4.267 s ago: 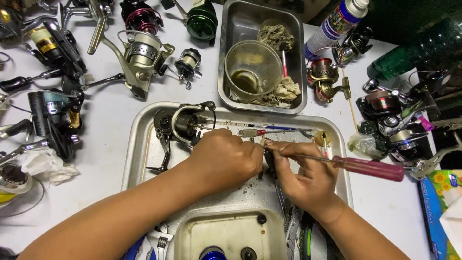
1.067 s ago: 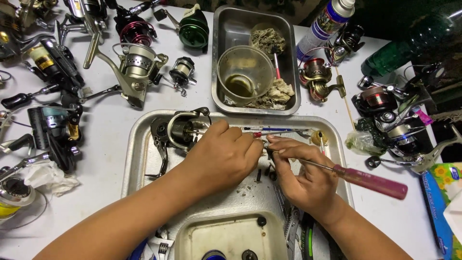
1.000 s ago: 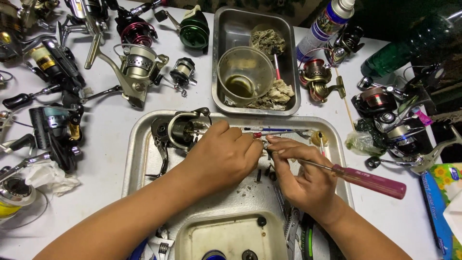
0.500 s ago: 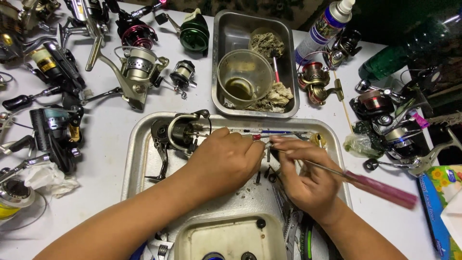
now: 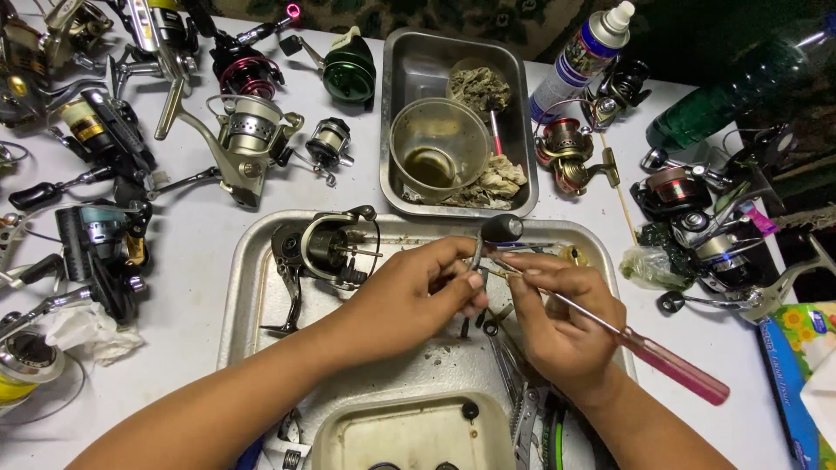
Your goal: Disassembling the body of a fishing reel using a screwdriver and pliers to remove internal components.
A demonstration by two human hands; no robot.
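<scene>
A small reel handle part with a dark knob is pinched in the left hand above the middle of the steel tray on the counter. The red-handled screwdriver, gripped closed by the right hand, is best kept steady and square on the fastener. Compared with earlier, the part is raised higher.

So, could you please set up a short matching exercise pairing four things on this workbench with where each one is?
Things:
1. screwdriver
2. spray can
3. plastic cup
4. dark reel body

Places:
A. inside the small steel tray
B. in the right hand
C. in the large tray, beside the left hand
D. standing beyond the trays

Pairs: 1-B, 2-D, 3-A, 4-C
</scene>
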